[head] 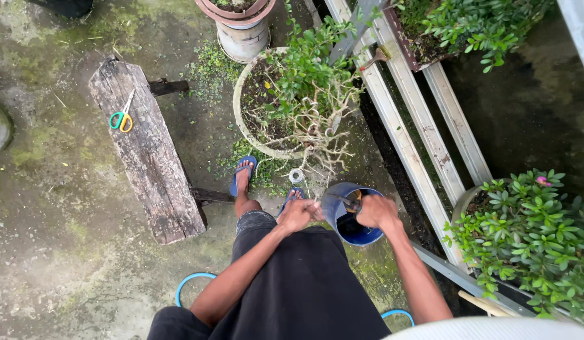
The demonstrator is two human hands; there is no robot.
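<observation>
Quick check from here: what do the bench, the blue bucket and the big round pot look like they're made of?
Bench: weathered wood, grey, cracked and rough along the grain.
Blue bucket: probably plastic, smooth even colour with a slight sheen; right hand rests at its rim.
Round pot: likely concrete or clay, with a pale, matte, stained rim.

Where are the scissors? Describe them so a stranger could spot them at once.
Look at the weathered wooden bench lying on the mossy concrete, left of the big potted shrub. Near its far end lie the scissors, blades pointing away. Their green and yellow handle loops are the only bright thing on the grey wood.
</observation>
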